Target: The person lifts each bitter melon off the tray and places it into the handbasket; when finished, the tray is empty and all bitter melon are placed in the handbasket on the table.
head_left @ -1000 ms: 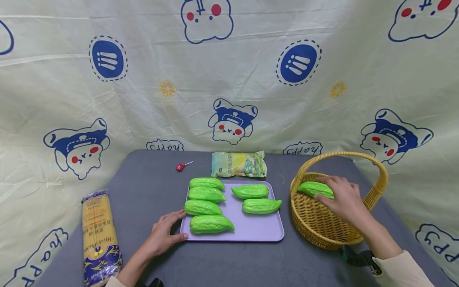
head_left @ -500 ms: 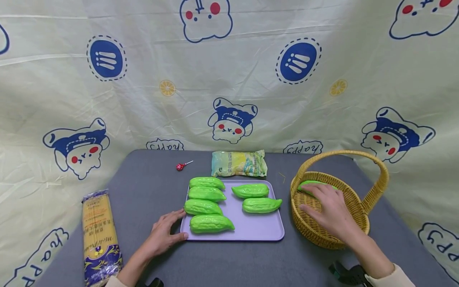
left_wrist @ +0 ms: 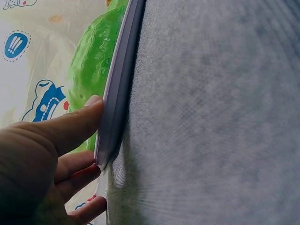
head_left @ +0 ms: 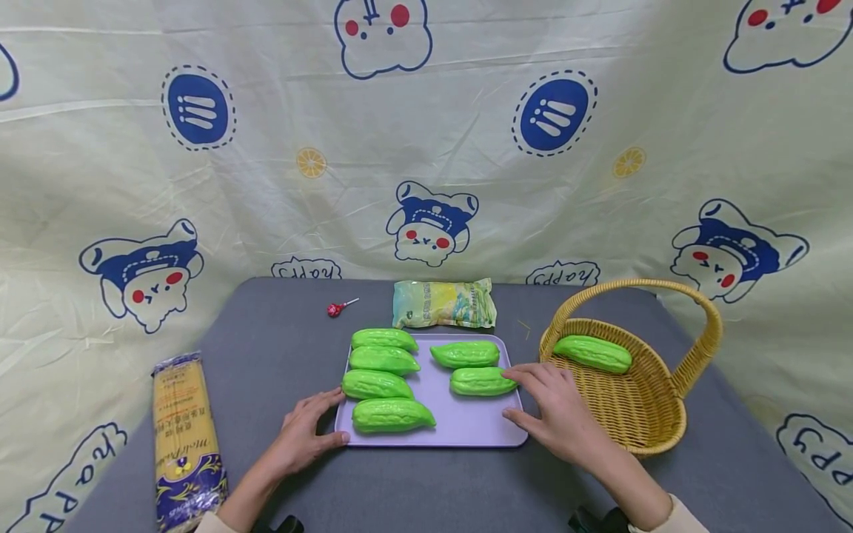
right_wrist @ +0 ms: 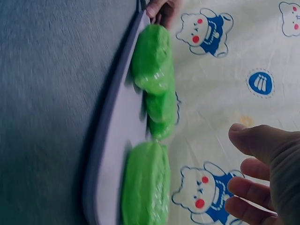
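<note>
A lilac tray bears several green bitter melons in a left-hand column and two more on its right half. My left hand rests against the tray's left edge, thumb and fingertips touching the rim; the left wrist view shows the thumb on it. Over the tray's right edge, my right hand has relaxed, spread fingers with nothing between them. Its fingertips overlap the tip of the nearer right-hand bitter melon. In the wicker basket lies a single bitter melon.
The basket's tall handle arches up just right of the tray. Behind the tray lies a green and yellow packet, with a red lollipop to its left. A long yellow and blue noodle packet lies at the far left.
My right hand has let go of the bitter melon in the basket and moved left, out to the tray's right edge. My left hand has stayed at the tray.
</note>
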The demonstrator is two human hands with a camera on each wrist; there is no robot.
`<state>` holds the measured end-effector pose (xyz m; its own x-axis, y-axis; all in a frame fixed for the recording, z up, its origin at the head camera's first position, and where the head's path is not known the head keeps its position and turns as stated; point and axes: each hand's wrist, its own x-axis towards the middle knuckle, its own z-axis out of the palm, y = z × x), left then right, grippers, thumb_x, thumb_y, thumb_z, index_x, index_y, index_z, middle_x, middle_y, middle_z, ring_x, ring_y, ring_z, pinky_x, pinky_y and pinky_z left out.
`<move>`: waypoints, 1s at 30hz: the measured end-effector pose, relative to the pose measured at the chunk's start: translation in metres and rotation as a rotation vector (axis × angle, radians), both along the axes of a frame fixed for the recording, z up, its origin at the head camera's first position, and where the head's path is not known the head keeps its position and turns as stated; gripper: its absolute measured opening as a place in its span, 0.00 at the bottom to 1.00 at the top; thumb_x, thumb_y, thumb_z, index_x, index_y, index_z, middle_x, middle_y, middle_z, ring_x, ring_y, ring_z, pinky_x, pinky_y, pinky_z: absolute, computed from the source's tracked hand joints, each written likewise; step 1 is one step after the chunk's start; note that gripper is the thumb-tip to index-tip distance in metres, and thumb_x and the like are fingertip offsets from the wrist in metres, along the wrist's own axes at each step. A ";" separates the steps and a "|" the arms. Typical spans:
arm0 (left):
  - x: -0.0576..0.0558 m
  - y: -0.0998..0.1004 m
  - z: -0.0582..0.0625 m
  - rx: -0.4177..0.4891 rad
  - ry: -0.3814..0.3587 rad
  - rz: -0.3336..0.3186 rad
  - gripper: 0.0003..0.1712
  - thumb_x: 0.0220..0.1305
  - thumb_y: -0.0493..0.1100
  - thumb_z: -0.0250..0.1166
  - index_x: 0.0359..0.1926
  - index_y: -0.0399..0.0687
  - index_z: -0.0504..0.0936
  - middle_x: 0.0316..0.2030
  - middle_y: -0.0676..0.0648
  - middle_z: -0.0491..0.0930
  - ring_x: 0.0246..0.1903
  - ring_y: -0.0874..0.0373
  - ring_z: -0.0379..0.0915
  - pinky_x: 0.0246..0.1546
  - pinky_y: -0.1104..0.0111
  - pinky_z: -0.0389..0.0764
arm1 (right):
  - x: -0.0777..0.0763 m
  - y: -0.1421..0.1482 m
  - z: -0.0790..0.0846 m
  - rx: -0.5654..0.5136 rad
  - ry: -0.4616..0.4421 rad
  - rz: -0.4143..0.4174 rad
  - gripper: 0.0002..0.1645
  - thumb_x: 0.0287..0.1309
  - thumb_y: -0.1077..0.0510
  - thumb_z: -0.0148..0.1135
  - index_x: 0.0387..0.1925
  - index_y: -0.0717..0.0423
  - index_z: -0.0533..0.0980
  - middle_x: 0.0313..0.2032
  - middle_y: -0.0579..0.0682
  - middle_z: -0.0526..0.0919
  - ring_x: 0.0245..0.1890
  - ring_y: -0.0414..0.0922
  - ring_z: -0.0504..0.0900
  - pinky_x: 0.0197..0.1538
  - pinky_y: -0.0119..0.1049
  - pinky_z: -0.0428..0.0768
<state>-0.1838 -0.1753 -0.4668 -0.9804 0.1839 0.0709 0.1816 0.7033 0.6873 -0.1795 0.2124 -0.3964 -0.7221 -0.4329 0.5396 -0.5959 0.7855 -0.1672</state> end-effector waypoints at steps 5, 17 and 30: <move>0.001 0.000 0.000 -0.001 0.002 -0.003 0.38 0.50 0.49 0.72 0.62 0.46 0.72 0.66 0.44 0.68 0.65 0.40 0.57 0.59 0.41 0.54 | 0.000 -0.015 -0.010 0.025 0.007 0.031 0.31 0.40 0.49 0.76 0.49 0.51 0.77 0.47 0.46 0.81 0.48 0.45 0.76 0.48 0.44 0.67; 0.001 0.000 0.000 0.005 -0.015 -0.002 0.38 0.50 0.50 0.72 0.62 0.46 0.71 0.66 0.44 0.67 0.65 0.41 0.56 0.60 0.41 0.53 | -0.004 -0.054 -0.030 0.044 0.019 0.142 0.31 0.41 0.46 0.74 0.50 0.48 0.77 0.46 0.42 0.80 0.48 0.42 0.76 0.48 0.41 0.68; 0.000 0.000 0.000 0.007 0.013 -0.003 0.39 0.49 0.50 0.72 0.62 0.46 0.72 0.65 0.45 0.68 0.64 0.41 0.58 0.58 0.42 0.54 | -0.013 -0.093 -0.044 0.059 0.005 0.276 0.31 0.43 0.48 0.73 0.51 0.53 0.76 0.46 0.45 0.79 0.47 0.42 0.75 0.50 0.43 0.72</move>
<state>-0.1833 -0.1757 -0.4671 -0.9788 0.1865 0.0846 0.1927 0.6982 0.6895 -0.1922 0.1190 -0.4399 -0.5696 -0.6436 0.5112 -0.7894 0.6015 -0.1223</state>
